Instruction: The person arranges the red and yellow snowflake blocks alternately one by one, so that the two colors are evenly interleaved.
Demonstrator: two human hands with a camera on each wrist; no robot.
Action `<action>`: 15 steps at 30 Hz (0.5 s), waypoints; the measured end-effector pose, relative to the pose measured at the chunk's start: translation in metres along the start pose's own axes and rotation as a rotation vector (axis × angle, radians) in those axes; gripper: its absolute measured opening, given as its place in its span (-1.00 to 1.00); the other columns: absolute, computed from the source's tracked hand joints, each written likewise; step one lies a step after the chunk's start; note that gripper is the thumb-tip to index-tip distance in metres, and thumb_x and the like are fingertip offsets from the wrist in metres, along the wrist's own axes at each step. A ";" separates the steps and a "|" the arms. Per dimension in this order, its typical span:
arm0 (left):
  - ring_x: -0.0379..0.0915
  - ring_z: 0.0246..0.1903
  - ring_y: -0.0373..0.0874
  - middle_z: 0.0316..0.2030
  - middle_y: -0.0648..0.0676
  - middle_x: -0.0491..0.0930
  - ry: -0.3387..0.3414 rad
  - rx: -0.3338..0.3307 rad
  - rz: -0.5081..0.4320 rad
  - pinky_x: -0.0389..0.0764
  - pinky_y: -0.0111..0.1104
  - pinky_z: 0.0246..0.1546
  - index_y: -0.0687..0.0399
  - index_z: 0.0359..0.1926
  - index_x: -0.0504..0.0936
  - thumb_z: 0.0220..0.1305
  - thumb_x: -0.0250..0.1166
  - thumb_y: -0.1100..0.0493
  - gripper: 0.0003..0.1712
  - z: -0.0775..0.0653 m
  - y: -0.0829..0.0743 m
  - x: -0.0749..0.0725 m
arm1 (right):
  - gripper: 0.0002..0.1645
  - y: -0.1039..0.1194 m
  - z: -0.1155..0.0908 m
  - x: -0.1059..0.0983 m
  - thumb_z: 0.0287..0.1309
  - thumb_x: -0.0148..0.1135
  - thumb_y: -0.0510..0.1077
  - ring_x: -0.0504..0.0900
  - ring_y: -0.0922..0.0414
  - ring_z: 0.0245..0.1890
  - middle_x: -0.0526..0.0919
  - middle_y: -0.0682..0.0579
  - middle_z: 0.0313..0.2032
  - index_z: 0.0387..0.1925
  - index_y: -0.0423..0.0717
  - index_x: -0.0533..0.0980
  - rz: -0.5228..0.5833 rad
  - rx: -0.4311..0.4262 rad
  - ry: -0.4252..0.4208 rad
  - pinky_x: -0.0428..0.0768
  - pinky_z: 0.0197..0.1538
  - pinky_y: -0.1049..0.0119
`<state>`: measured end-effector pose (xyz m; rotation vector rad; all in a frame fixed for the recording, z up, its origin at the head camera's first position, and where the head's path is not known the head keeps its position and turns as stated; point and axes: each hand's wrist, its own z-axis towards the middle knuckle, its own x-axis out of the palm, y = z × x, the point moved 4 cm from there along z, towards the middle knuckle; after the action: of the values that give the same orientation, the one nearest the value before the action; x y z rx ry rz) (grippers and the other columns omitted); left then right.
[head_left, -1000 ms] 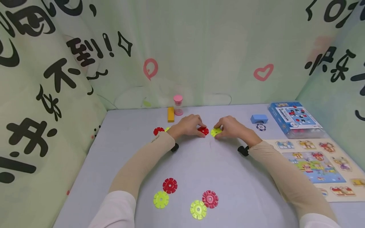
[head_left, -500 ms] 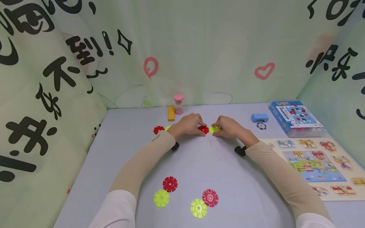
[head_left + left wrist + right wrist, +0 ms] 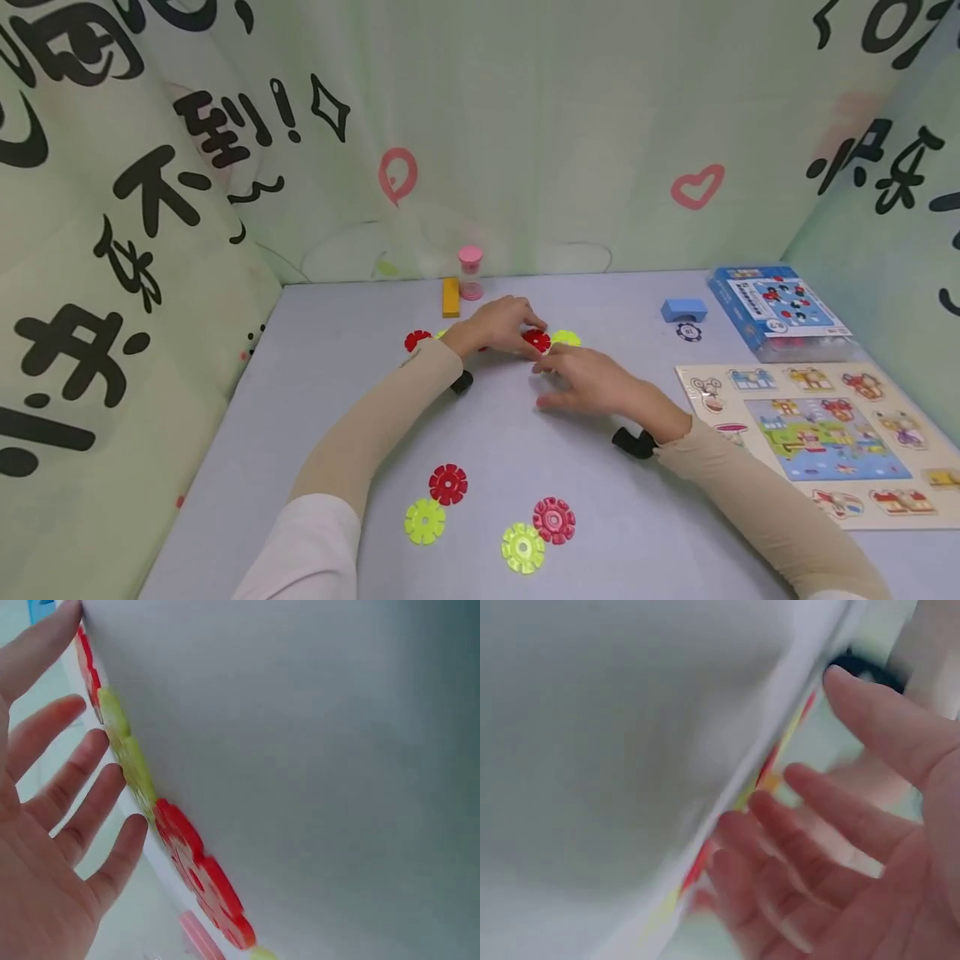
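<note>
A red flower-shaped disc and a yellow one lie side by side on the grey table. My left hand rests beside the red disc, fingers straight, fingertips at it. In the left wrist view the left hand is spread flat near a row of red and yellow discs. My right hand hovers nearer to me than the two discs, fingers spread, holding nothing. The right wrist view shows the right hand with relaxed fingers, blurred.
Another red disc lies left of my left hand. Several discs lie near the front, among them red and yellow. At the back stand a pink sand timer, a yellow block, a blue block, a blue box; a puzzle board lies right.
My right hand let go of the yellow disc and drew back toward me, opening. The yellow disc now lies against the red one. The left hand stayed in place.
</note>
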<state>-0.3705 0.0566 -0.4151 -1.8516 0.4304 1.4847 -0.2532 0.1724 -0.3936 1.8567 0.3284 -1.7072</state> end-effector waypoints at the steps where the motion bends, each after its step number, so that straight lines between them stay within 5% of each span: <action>1: 0.32 -0.15 -0.27 -0.08 -0.13 0.51 0.004 0.007 -0.006 0.42 -0.45 -0.25 -0.31 0.12 0.58 -0.07 0.41 -0.30 -0.34 0.002 -0.001 0.000 | -0.46 0.012 -0.006 0.004 -0.04 0.41 0.14 0.57 0.18 -0.23 0.61 0.06 -0.13 -0.05 -0.04 0.60 0.017 -0.050 -0.006 0.58 -0.16 0.27; 10: 0.32 -0.13 -0.29 -0.08 -0.17 0.49 0.006 0.053 0.032 0.40 -0.45 -0.20 -0.34 0.17 0.53 -0.04 0.37 -0.34 -0.30 0.026 -0.016 0.008 | -0.54 0.110 -0.041 0.029 0.09 0.28 0.19 0.50 0.35 -0.19 0.57 0.21 -0.17 0.01 0.13 0.56 0.050 -0.442 0.109 0.52 -0.13 0.53; 15: 0.32 -0.12 -0.27 -0.05 -0.14 0.48 0.028 0.053 0.048 0.41 -0.43 -0.16 -0.32 0.17 0.52 0.00 0.35 -0.32 -0.32 0.031 -0.023 0.008 | -0.48 0.139 -0.039 0.034 0.10 0.26 0.22 0.48 0.35 -0.13 0.53 0.22 -0.13 0.08 0.19 0.50 -0.030 -0.551 0.128 0.52 -0.20 0.55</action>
<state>-0.3757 0.0957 -0.4184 -1.8345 0.5263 1.4669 -0.1397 0.0767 -0.3908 1.5502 0.7928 -1.3388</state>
